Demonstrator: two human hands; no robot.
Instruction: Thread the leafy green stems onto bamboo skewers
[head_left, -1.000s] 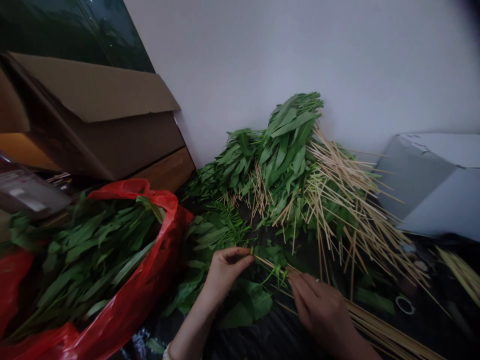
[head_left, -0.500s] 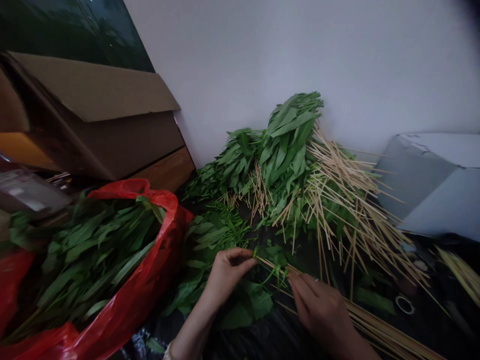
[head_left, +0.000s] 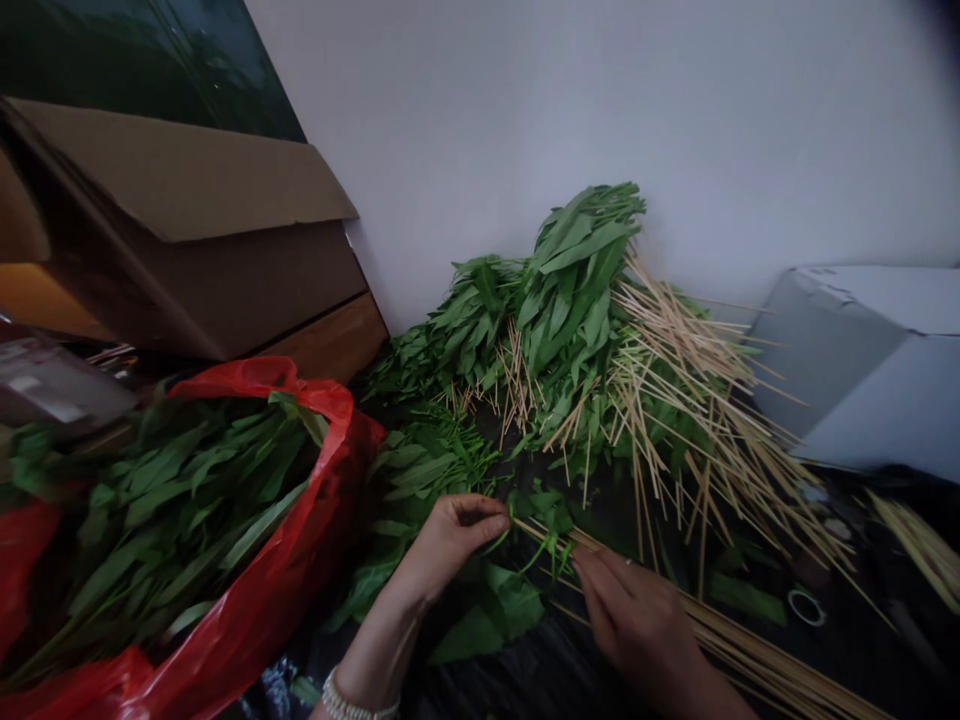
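My left hand (head_left: 457, 545), a beaded bracelet at its wrist, pinches a green stem at the tip end of a thin wooden skewer (head_left: 534, 530). My right hand (head_left: 637, 605) is closed on that skewer farther along, with small green stems (head_left: 556, 552) between the two hands. Under the right hand a bundle of loose skewers (head_left: 772, 655) runs off toward the lower right. Loose green leaves (head_left: 495, 610) lie below and beside my left hand. Behind both hands rises a pile of leafy skewered bunches (head_left: 577, 280), their bare sticks (head_left: 697, 380) fanning out to the right.
A red plastic bag (head_left: 330, 480) full of leafy stems (head_left: 187, 490) stands at the left. Behind it is an open cardboard box (head_left: 247, 280). A white box (head_left: 885, 370) sits at the right against the wall. A roll of tape (head_left: 807, 607) lies on the black surface.
My left hand has turned slightly and a bit more of its wrist shows. The right hand still grips the skewer in nearly the same place. The view has shifted a little.
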